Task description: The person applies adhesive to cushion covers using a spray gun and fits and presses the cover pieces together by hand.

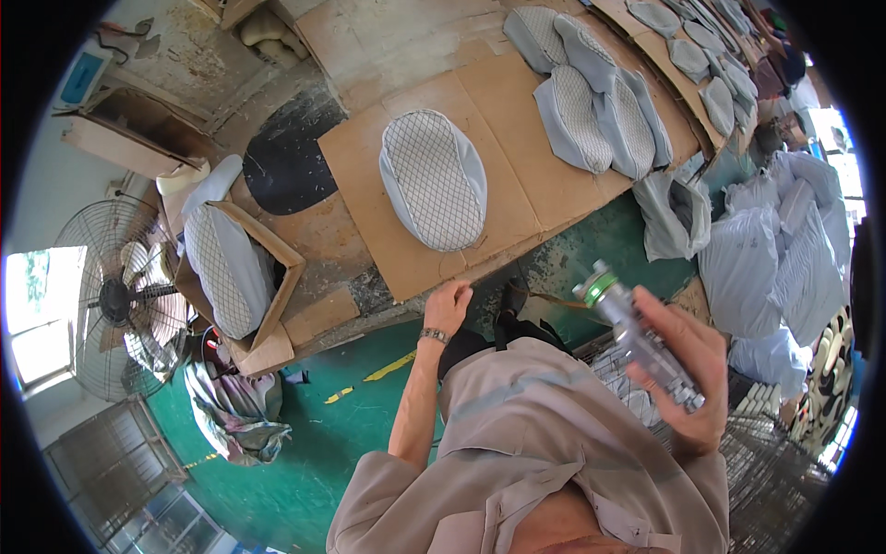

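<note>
My right hand (685,374), raised beside my body at the right, is wrapped round a grey, translucent-looking cylindrical device (637,334) with a bright green ring near its far end. I cannot tell its exact kind. My left hand (448,307), a bracelet on its wrist, rests at the near edge of the worktable with its fingers curled in; nothing shows in them. Just beyond it lies a grey quilted seat cover (434,180), oval, with diamond stitching and smooth light sides. It sits flat on a brown cardboard sheet (508,120), touched by neither hand.
Several similar covers (600,102) are heaped at the table's far right. At the left, a cardboard box (286,263) holds more quilted covers, next to a large wire fan (115,300). White plastic bags (771,249) stand at the right. A black oval patch (293,152) marks the tabletop.
</note>
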Motion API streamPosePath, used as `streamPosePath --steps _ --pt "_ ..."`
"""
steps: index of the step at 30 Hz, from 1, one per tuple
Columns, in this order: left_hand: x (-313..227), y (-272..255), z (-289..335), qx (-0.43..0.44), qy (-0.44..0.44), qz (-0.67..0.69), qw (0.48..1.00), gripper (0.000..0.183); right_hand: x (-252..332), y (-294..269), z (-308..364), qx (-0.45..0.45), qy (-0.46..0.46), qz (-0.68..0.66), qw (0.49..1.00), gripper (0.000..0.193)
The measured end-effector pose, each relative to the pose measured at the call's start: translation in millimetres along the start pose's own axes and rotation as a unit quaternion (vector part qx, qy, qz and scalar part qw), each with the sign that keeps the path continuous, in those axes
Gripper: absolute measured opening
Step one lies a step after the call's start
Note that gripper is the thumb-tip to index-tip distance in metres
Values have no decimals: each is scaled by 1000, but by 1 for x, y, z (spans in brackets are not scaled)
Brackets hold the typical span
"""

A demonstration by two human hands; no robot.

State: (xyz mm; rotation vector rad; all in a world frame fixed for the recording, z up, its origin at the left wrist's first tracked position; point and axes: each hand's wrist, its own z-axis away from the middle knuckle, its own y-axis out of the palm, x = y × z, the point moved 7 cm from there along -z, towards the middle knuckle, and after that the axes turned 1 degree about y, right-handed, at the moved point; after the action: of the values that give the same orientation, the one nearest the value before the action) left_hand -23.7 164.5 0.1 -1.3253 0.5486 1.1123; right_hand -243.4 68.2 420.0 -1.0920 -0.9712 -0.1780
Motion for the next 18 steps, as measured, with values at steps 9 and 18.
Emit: streamPosePath --steps 9,18 --pt "244 13 108 149 -206 -91 963 32 56 30 -2 -126 110 42 985 73" --pt "381 -6 219 122 -492 65 859 28 91 37 17 -202 137 99 965 79"
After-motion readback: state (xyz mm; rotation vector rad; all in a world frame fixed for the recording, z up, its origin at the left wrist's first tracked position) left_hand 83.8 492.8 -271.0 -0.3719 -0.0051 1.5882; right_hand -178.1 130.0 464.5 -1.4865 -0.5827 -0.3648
